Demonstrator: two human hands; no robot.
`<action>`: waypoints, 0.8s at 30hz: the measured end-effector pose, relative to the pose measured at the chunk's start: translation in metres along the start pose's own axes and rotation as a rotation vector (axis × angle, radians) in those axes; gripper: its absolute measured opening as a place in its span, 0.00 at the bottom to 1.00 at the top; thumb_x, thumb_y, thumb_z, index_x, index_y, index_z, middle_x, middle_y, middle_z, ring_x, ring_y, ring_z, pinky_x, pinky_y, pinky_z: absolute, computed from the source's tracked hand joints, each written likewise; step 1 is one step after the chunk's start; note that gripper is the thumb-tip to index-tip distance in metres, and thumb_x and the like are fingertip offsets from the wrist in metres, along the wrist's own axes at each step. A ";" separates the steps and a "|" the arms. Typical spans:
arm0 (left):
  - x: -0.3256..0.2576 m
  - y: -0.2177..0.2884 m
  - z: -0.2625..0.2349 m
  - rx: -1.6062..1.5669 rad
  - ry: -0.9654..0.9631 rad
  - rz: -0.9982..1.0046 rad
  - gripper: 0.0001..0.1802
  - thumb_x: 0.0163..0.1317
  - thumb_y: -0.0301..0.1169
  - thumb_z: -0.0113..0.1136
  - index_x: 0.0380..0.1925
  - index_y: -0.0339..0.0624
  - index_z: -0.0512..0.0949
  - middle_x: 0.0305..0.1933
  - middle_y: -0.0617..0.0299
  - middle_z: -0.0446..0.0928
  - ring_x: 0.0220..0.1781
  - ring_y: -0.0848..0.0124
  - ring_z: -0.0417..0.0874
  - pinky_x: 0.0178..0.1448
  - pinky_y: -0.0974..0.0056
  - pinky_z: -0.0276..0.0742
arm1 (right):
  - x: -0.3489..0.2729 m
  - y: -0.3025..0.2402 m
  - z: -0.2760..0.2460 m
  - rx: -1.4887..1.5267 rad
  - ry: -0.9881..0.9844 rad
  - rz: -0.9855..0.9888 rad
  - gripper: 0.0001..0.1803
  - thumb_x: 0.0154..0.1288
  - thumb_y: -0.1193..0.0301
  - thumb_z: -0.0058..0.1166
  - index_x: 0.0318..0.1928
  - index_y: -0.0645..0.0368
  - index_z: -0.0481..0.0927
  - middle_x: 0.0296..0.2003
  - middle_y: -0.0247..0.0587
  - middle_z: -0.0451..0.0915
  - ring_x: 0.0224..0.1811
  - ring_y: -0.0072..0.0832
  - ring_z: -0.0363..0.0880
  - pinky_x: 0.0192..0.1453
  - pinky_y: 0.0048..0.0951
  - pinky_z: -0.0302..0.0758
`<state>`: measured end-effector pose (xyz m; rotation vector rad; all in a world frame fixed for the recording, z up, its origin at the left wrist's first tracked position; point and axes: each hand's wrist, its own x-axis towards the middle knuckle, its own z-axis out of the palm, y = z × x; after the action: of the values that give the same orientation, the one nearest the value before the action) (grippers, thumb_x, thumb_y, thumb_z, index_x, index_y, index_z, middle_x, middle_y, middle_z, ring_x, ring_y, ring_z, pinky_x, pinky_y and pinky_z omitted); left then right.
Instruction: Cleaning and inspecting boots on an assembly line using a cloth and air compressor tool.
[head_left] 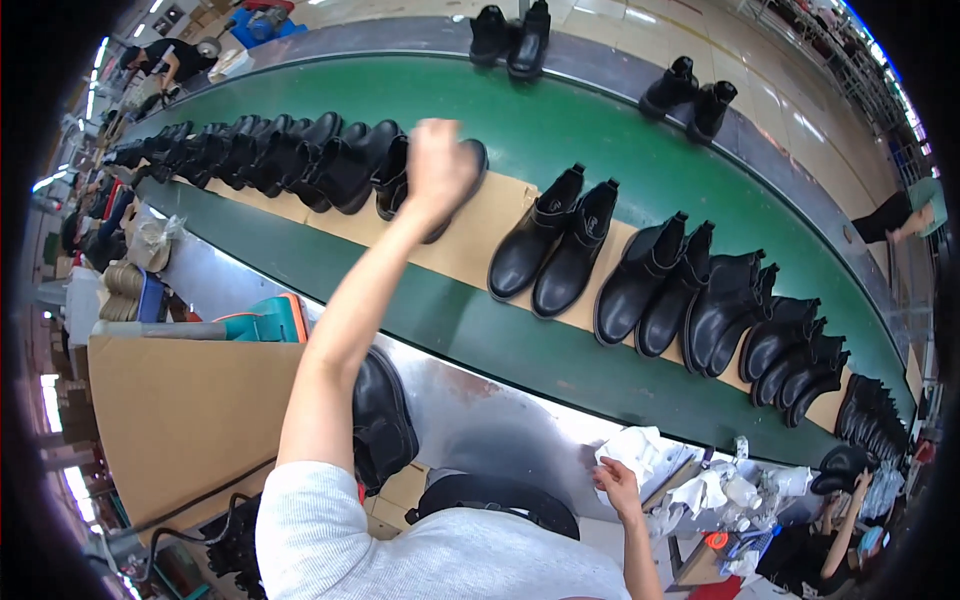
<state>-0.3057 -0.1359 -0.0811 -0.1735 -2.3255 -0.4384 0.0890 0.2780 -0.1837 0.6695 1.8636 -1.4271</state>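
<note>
My left hand (pixel 440 170) reaches far out over the green conveyor belt (pixel 430 310). Slightly smeared by motion, it is closed at the top of a black ankle boot (pixel 472 185), which is tilted and partly hidden behind the hand. Right beside this boot stands another black boot (pixel 392 178). Low at the right, my right hand (pixel 617 480) has its fingers bent onto a crumpled white cloth (pixel 632 452) at the metal bench's edge. Under my left arm, a single black boot (pixel 382 415) lies on the bench.
Rows of black boots (pixel 560 245) stand on cardboard (pixel 460 250) along the belt. Two pairs (pixel 510 42) sit on the far ledge. A teal-and-orange tool (pixel 265 322) and a large cardboard box (pixel 190 420) are at left. Crumpled wrappings (pixel 735 490) lie at right; a co-worker (pixel 820 545) is beyond.
</note>
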 end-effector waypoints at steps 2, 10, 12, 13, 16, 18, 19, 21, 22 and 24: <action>0.003 0.071 0.028 -0.446 -0.486 -0.182 0.15 0.44 0.30 0.58 0.31 0.31 0.76 0.38 0.40 0.76 0.39 0.47 0.78 0.43 0.50 0.74 | -0.003 -0.003 0.008 0.045 0.010 0.047 0.21 0.64 0.70 0.53 0.55 0.66 0.71 0.40 0.41 0.79 0.38 0.23 0.79 0.39 0.22 0.76; -0.035 0.129 0.090 -0.023 -0.883 -0.358 0.12 0.52 0.28 0.51 0.32 0.39 0.82 0.40 0.49 0.80 0.45 0.55 0.82 0.46 0.54 0.79 | -0.009 -0.043 0.019 -0.106 0.007 -0.305 0.21 0.63 0.68 0.54 0.55 0.66 0.72 0.38 0.40 0.80 0.38 0.22 0.77 0.41 0.24 0.75; -0.056 0.108 0.062 -0.172 -0.787 -0.206 0.11 0.48 0.25 0.52 0.32 0.42 0.81 0.34 0.46 0.80 0.39 0.51 0.81 0.42 0.49 0.77 | -0.014 -0.036 0.009 -0.074 0.072 -0.310 0.20 0.64 0.72 0.53 0.55 0.65 0.71 0.38 0.38 0.80 0.38 0.21 0.77 0.45 0.23 0.74; -0.061 0.119 0.039 -0.249 -0.762 -0.117 0.11 0.47 0.24 0.52 0.32 0.42 0.80 0.31 0.45 0.79 0.36 0.49 0.80 0.39 0.46 0.75 | -0.010 -0.018 0.000 -0.118 0.118 -0.304 0.19 0.64 0.72 0.53 0.55 0.65 0.72 0.37 0.38 0.80 0.39 0.22 0.78 0.46 0.23 0.74; -0.082 0.150 -0.043 -0.397 -0.857 0.258 0.04 0.42 0.22 0.52 0.22 0.39 0.72 0.24 0.48 0.76 0.31 0.50 0.79 0.33 0.49 0.72 | -0.017 -0.028 -0.014 0.023 0.249 -0.357 0.18 0.69 0.67 0.47 0.53 0.66 0.73 0.37 0.40 0.80 0.39 0.23 0.79 0.45 0.25 0.75; -0.115 0.164 -0.080 -0.349 -0.801 0.724 0.03 0.46 0.28 0.53 0.23 0.45 0.72 0.24 0.60 0.72 0.29 0.62 0.77 0.33 0.58 0.71 | -0.011 -0.048 -0.017 0.101 0.273 -0.351 0.20 0.70 0.63 0.44 0.52 0.67 0.74 0.37 0.41 0.80 0.39 0.22 0.78 0.44 0.25 0.75; -0.127 0.176 -0.099 -0.282 -0.865 0.929 0.03 0.47 0.32 0.53 0.24 0.48 0.72 0.24 0.65 0.70 0.29 0.68 0.75 0.34 0.63 0.70 | -0.008 -0.060 -0.014 0.153 0.257 -0.422 0.20 0.69 0.62 0.46 0.53 0.65 0.74 0.37 0.39 0.80 0.42 0.23 0.78 0.45 0.24 0.75; -0.169 0.189 -0.127 -0.304 -0.922 1.076 0.03 0.46 0.32 0.54 0.22 0.49 0.73 0.24 0.65 0.71 0.30 0.70 0.74 0.36 0.65 0.68 | 0.019 -0.054 0.004 0.326 0.123 -0.607 0.20 0.68 0.63 0.46 0.55 0.63 0.73 0.49 0.41 0.77 0.50 0.26 0.74 0.55 0.28 0.69; -0.201 0.185 -0.133 -0.340 -0.956 1.097 0.02 0.46 0.32 0.54 0.21 0.49 0.73 0.24 0.65 0.70 0.31 0.69 0.73 0.38 0.65 0.67 | 0.041 -0.055 0.024 0.208 0.073 -0.674 0.20 0.66 0.64 0.47 0.54 0.63 0.73 0.51 0.44 0.75 0.53 0.32 0.72 0.60 0.33 0.66; -0.245 0.189 -0.153 -0.438 -1.053 1.077 0.04 0.43 0.30 0.54 0.22 0.45 0.74 0.25 0.62 0.71 0.34 0.65 0.74 0.45 0.61 0.69 | 0.080 -0.046 0.071 -0.826 0.329 -1.189 0.21 0.63 0.63 0.46 0.52 0.64 0.72 0.47 0.56 0.74 0.56 0.51 0.67 0.62 0.44 0.62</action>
<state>0.0166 -0.0136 -0.1040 -2.1560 -2.5253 -0.2892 0.0195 0.1966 -0.2293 -0.7987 3.0152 -0.9187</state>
